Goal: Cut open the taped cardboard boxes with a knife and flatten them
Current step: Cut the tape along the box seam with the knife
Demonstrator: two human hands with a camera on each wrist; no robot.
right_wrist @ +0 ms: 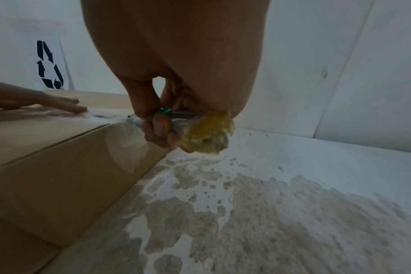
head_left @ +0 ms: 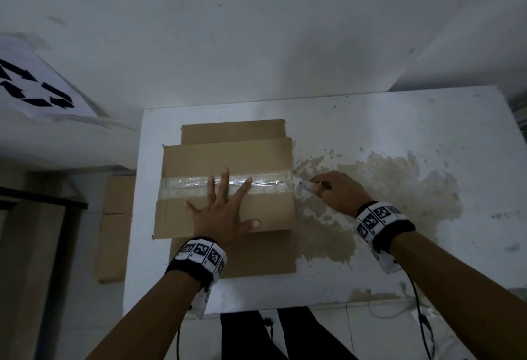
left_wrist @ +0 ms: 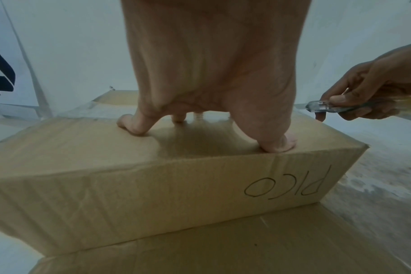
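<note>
One taped box [head_left: 228,160] sits at centre frame in the head view, on a flat sheet of cardboard [head_left: 256,254] whose edges show above and below it, all on one white table [head_left: 370,120] with a large brown stain [head_left: 385,185] right of the box. A single band of clear tape [head_left: 265,181] runs left to right across the box top. The left hand [head_left: 222,211] lies flat on the lid with its five fingers spread and straight, fingertips reaching onto the tape; in the left wrist view the thumb [left_wrist: 277,146] and little finger [left_wrist: 129,124] press the lid near the front edge, above the handwritten word "PICO" [left_wrist: 286,183] on the side wall. The right hand [head_left: 336,191] is just right of the box, fingers curled round one knife [head_left: 306,185] with a clear handle, its blade tip pointing left at the right end of the tape at the box's edge. The right wrist view shows a green slider [right_wrist: 164,111] on the knife and a yellowish end [right_wrist: 207,135] to the handle. At upper left of the head view, one white sheet with a recycling sign [head_left: 34,88] hangs on the wall. At lower left, beside the table, more flat cardboard [head_left: 114,225] stands; how many pieces is unclear.
</note>
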